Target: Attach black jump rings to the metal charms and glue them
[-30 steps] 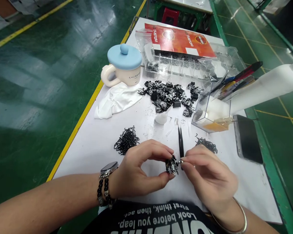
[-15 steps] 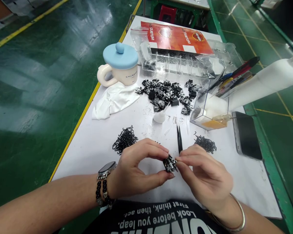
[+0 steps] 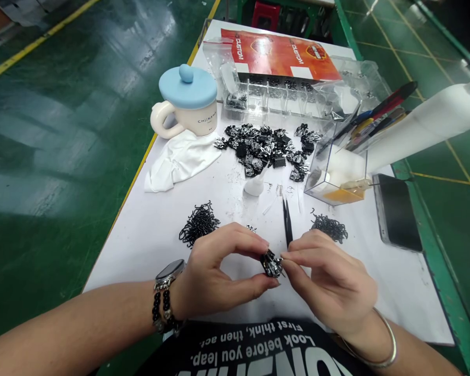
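My left hand holds a small black part with shiny metal contacts between thumb and fingertips, low over the near side of the table. Thumb and forefinger of my right hand are pinched together at the right side of that part; what lies between them is too small to make out. Black tweezers point away from me just beyond my right hand, their near end hidden by it. A pile of small black bent pieces is beyond my left hand, and another pile is beyond my right.
Many similar black-and-metal parts lie mid-table behind a small white nozzle bottle. Left are a lidded mug and white cloth. Right are a clear tool holder and phone. A compartment tray sits behind.
The view has shifted slightly. Both hands keep nearly the same pose around the black part, and a small cluster of shiny bits behind my left hand shows more.
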`<state>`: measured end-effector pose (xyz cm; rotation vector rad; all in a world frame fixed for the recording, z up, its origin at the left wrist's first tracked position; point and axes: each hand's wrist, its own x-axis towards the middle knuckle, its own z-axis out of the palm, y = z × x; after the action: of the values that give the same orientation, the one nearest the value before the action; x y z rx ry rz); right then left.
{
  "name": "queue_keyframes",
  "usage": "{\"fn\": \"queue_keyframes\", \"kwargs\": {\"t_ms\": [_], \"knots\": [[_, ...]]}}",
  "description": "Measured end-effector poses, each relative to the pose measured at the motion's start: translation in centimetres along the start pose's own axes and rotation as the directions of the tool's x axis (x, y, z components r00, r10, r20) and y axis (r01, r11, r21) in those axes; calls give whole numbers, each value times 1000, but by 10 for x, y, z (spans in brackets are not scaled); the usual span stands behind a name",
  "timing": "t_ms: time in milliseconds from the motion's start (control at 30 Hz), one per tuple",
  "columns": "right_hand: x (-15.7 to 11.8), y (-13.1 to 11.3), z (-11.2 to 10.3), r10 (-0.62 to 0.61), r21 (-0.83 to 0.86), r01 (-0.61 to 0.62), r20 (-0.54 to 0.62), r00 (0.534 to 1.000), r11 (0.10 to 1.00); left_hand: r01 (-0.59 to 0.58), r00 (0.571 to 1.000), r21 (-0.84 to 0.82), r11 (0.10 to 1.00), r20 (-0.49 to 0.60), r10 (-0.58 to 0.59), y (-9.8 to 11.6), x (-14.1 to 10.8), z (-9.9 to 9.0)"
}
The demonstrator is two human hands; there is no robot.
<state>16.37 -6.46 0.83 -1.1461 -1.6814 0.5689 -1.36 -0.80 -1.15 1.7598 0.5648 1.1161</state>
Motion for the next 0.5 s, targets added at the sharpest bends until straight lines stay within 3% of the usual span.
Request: {"fn": "queue_keyframes", "kwargs": {"t_ms": [500], "knots": [[4,-5,-2,-92,-117,93,8,996,989,-19,1000,35,999,6,19,-1,-1,1]]}}
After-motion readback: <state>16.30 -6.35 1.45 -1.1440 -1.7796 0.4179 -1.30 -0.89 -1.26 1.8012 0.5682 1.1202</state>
